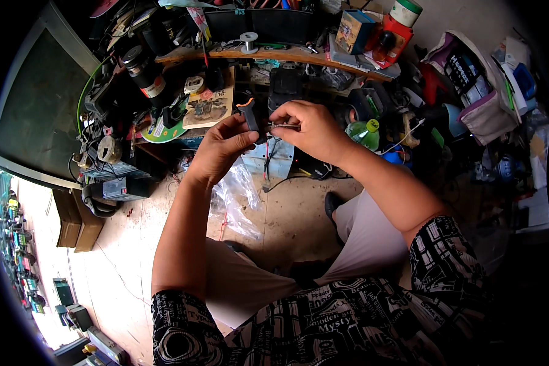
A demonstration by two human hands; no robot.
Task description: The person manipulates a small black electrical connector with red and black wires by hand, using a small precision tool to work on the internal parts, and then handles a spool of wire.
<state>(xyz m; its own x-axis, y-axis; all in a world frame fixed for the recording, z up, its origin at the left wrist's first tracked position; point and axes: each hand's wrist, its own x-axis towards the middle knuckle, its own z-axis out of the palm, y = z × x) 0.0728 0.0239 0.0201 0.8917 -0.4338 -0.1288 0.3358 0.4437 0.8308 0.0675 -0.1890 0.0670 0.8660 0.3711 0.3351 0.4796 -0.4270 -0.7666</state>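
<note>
Two hands meet above a crowded repair bench

The left hand (224, 145) has its thumb and fingers closed around a dark grey handle-shaped piece (248, 117) with an orange tip, held upright in front of the bench. Just beside it, the right hand (316, 131) pinches a slender metallic part (287, 125) between thumb and fingertips; its exact kind is too small to tell. Below the hands stands a pale blue box (279, 160) with a dark cable near it.

A curved wooden shelf (293, 53) runs across the back, carrying a spool of wire (248, 40), and, toward its right end, a blue carton (356, 32) near a red container (393, 41). On the left of the bench, an illustrated book (208, 111) lies partly over a green disc (162, 130), with a black flask (143, 72) leaning nearby. To the right of the hands are a green plastic bottle (366, 134) and, farther off, a grey bag (491, 113) with purple lining, hanging open.

The floor (131, 256) is pale, tiled and spotted with dirt. A clear plastic bag (236, 198) hangs or lies under the left hand; which, I cannot tell. Brown cardboard boxes (86, 229) stand at left, below a large dark green panel (46, 100) in a light frame.
</note>
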